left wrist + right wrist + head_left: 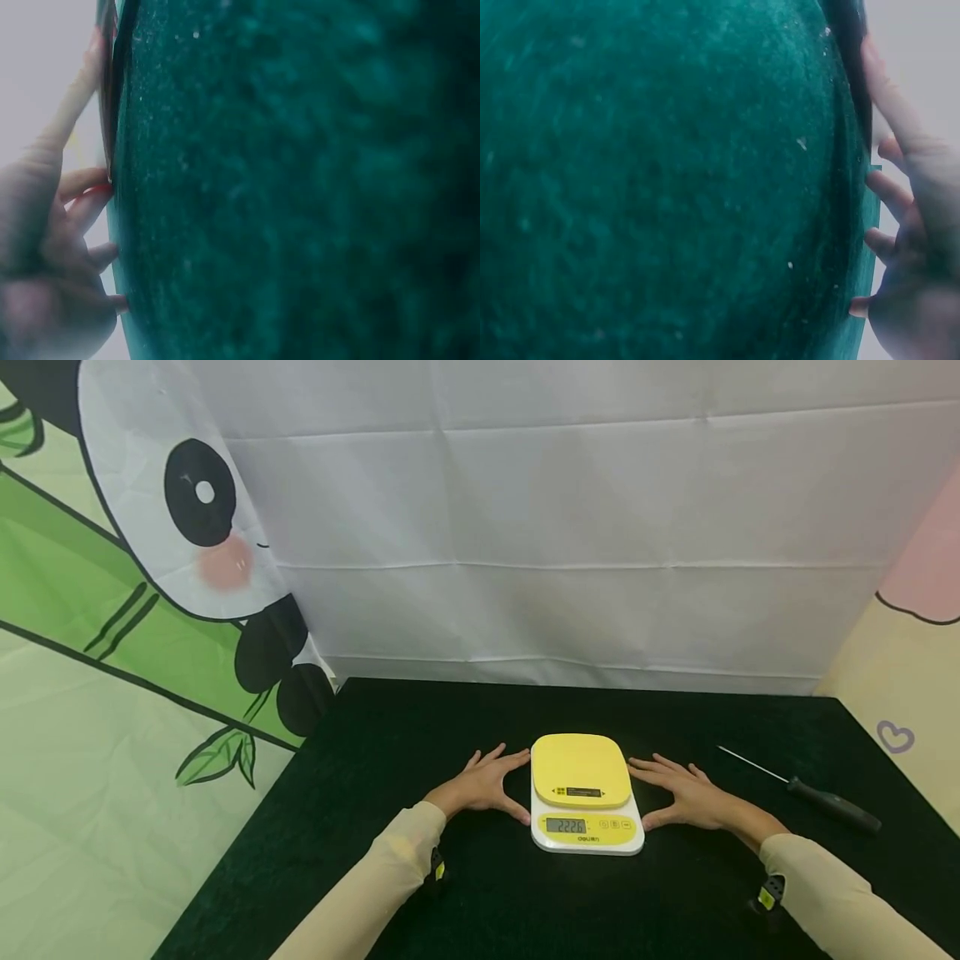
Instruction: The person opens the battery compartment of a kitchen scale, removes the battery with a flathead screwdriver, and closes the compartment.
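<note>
A kitchen scale [588, 836] with a white body and a yellow weighing plate [579, 767] sits flat on the dark green tabletop. Digits show on its small grey display [566, 826]. My left hand [483, 783] is at the scale's left side, fingers spread, with thumb and index fingertips right at the edge. On the opposite side my right hand [687, 797] mirrors it, thumb near the front corner and index finger by the plate. In the left wrist view the left hand's fingers [90, 202] reach down to the cloth; the right wrist view shows the right hand's fingers [889, 191] likewise.
A screwdriver [832, 806] with a black handle lies to the right of the right hand, its thin shaft pointing to the back left. A white cloth backdrop [555, 543] hangs behind the table [420, 714], with printed cartoon cloth [150, 710] at the left.
</note>
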Tool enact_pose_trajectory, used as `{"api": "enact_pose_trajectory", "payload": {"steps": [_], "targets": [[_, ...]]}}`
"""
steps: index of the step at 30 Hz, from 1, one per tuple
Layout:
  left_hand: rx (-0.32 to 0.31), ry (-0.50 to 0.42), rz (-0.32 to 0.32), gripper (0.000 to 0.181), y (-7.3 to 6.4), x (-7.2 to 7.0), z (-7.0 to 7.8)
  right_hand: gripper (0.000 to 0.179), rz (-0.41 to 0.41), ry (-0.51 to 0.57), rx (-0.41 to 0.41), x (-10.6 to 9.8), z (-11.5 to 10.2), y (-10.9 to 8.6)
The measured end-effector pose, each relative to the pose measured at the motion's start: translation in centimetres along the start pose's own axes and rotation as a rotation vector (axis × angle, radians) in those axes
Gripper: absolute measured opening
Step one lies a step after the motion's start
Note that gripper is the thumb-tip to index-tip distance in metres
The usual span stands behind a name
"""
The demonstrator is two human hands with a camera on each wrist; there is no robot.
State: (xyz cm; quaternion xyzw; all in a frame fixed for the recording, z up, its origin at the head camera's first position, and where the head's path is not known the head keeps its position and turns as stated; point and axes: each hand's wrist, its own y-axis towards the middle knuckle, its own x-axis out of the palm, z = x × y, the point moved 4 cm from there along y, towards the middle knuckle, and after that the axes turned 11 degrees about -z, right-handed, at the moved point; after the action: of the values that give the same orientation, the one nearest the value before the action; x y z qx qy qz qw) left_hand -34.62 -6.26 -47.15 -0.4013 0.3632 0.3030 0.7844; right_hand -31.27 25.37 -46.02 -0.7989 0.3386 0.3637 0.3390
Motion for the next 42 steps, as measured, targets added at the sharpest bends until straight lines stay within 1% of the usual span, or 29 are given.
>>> {"api": "enact_pose_trajectory", "payload": {"steps": [5,11,14,17,20,22,28,32,37,39,42], "targets": [[0.005,-0.046,-0.005,0.102,-0.1,0.0,-0.4,0.090,-0.021,0.072,-0.019,-0.1,0.4,-0.3],[0.034,-0.128,0.014,0.088,-0.1,0.1,-0.7,0.081,-0.046,0.166,-0.051,-0.2,0.8,-0.7],[0.062,-0.175,0.031,0.084,-0.2,0.1,-0.6,0.077,-0.058,0.214,-0.073,-0.3,0.9,-1.0],[0.110,-0.221,0.050,0.080,-0.4,0.0,-0.4,0.073,-0.064,0.243,-0.091,-0.4,1.0,-1.2],[0.147,-0.265,0.063,0.076,-0.6,-0.1,-0.2,0.069,-0.056,0.257,-0.107,-0.5,1.0,-1.4],[0.156,-0.296,0.064,0.074,-0.8,-0.1,-0.2,0.066,-0.050,0.258,-0.126,-0.6,0.9,-1.5],[0.191,-0.405,0.064,0.067,-1.2,-0.2,0.0,0.058,-0.010,0.260,-0.147,-0.8,0.8,-1.7],[0.218,-0.480,0.067,0.059,-1.4,-0.5,0.4,0.053,0.013,0.274,-0.151,-1.1,0.5,-1.8],[0.236,-0.563,0.062,0.048,-1.6,-0.8,0.7,0.050,0.023,0.340,-0.126,-1.5,0.2,-2.0],[0.233,-0.579,0.064,0.046,-1.7,-0.9,0.8,0.048,0.036,0.359,-0.115,-1.7,0.2,-2.0],[0.222,-0.568,0.072,0.045,-1.8,-1.2,0.9,0.048,0.052,0.367,-0.111,-2.0,-0.1,-2.0]]}}
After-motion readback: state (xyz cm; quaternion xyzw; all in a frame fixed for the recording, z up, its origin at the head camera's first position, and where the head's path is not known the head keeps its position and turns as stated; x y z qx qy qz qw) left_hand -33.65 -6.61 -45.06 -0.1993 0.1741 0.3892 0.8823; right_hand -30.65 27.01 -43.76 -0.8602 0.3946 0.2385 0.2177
